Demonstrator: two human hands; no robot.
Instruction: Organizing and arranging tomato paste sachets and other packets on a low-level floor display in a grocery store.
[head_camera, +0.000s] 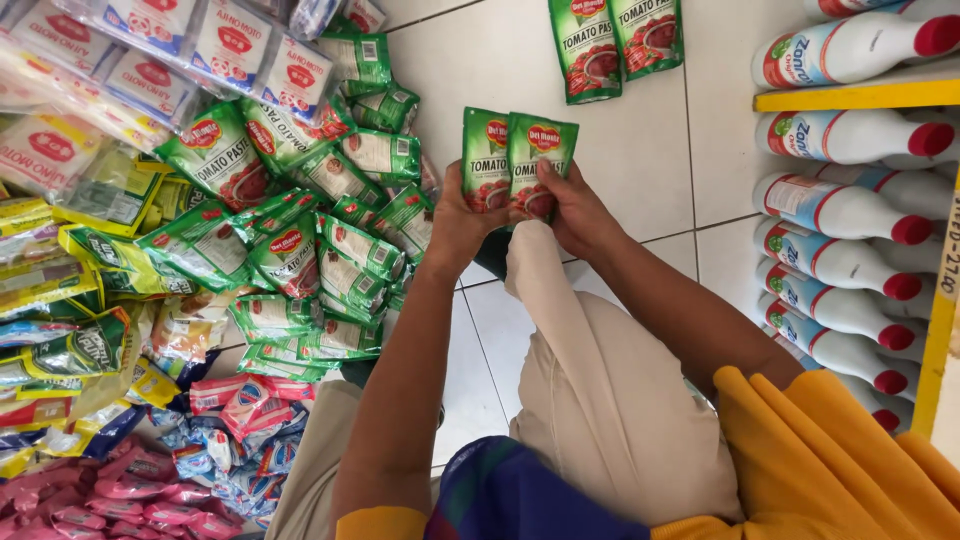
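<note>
Both hands meet in front of the person, above the knees, each closed on a small green pouch. The left hand (455, 225) pinches the left pouch (485, 155) by its lower edge, and the right hand (575, 215) grips the right pouch (540, 160) with the thumb laid across its front; the two pouches sit side by side, edges overlapping, both upright and facing the camera.

By the look of it, the step in hand is pairing or squaring up two pouches drawn from the heap. Any next move calls for a light pinch at the seams, since the film is slick and the filling soft, and for keeping the two edges flush so neither slides out.

The pouches are flat, glossy plastic film, rectangular with sealed borders, and bulge slightly in the middle. To the left of the left hand lies a loose pile of green pouches (310, 220) of the same kind, crumpled against one another. Beyond the hands two more green pouches (615, 40) lie on the pale tiled floor (640, 170). To the right of the right hand, white bottles with red caps (840, 205) lie stacked on a yellow-edged shelf (860, 95), hard and smooth. Nearer the left elbow sit pink sachets (100, 495), shiny and wrinkled.
</note>
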